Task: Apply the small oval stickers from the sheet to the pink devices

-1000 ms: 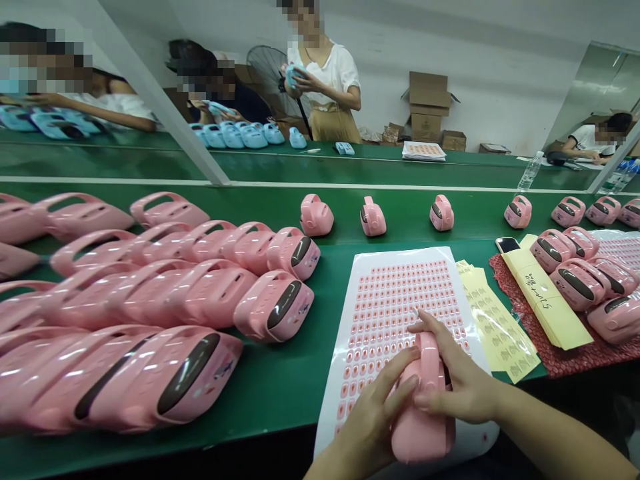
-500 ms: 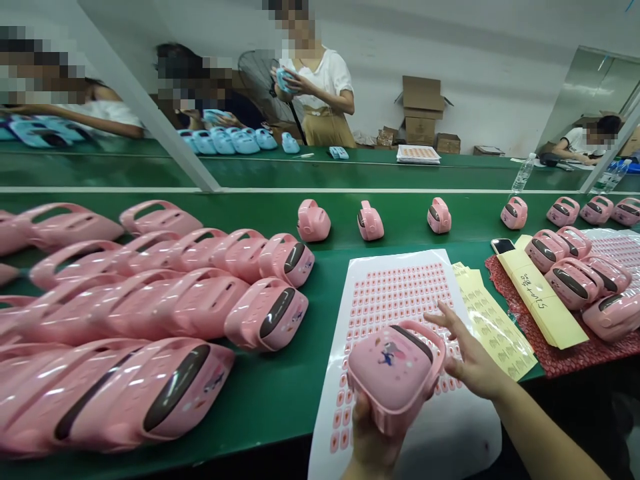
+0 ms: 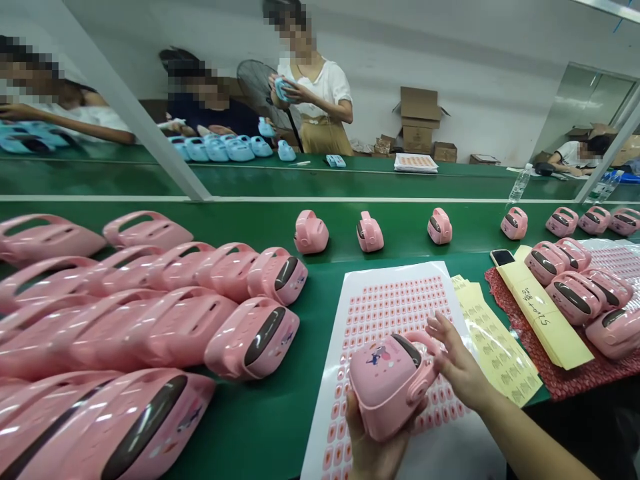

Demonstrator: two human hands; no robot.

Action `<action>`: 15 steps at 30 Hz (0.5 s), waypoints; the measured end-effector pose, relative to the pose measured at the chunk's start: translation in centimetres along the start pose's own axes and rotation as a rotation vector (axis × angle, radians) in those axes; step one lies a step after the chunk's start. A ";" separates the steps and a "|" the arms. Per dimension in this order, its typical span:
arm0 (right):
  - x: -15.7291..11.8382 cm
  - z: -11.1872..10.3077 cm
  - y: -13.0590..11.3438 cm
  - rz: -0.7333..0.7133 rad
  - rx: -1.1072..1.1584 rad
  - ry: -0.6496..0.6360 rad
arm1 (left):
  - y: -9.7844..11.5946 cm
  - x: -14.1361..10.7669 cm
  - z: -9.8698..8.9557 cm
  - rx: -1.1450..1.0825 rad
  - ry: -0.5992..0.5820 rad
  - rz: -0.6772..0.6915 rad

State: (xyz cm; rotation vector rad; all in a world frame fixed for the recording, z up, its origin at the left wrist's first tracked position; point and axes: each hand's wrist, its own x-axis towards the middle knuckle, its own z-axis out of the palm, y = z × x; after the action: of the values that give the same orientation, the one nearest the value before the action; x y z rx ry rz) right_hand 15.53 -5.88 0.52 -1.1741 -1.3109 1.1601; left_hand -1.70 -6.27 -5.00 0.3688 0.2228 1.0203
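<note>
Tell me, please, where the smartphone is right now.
In the head view, the smartphone lies right of centre, at the far end of the yellow paper stack, with a pink handled case just beyond it.

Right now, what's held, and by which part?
The left grip holds a pink handled case by its lower part; whether the right grip grasps the handle is unclear.

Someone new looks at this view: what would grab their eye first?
Probably the rows of glossy pink plastic cases with looped handles, filling the left of the green tabletop. Next, the rounded pink plastic case with a cartoon print, held in the left hand over a white sheet of small reddish printed shapes, with the right hand by its handle.
</note>
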 end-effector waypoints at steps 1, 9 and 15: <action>0.7 -0.2 -0.3 0.096 0.062 0.013 | 0.6 0.5 -0.5 0.048 0.023 0.002; 10.2 -2.7 -5.4 0.068 -0.064 0.188 | 4.5 10.1 0.3 0.413 0.096 0.057; 20.9 -4.1 -5.5 -0.161 -0.770 0.295 | 3.3 11.8 -0.4 0.656 0.221 -0.010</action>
State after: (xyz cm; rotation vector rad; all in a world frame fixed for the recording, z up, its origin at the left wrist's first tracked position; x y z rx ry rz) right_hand 18.40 14.74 7.69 -1.6637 -1.6295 0.3240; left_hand 1.54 5.55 -4.13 0.8467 0.7656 0.9595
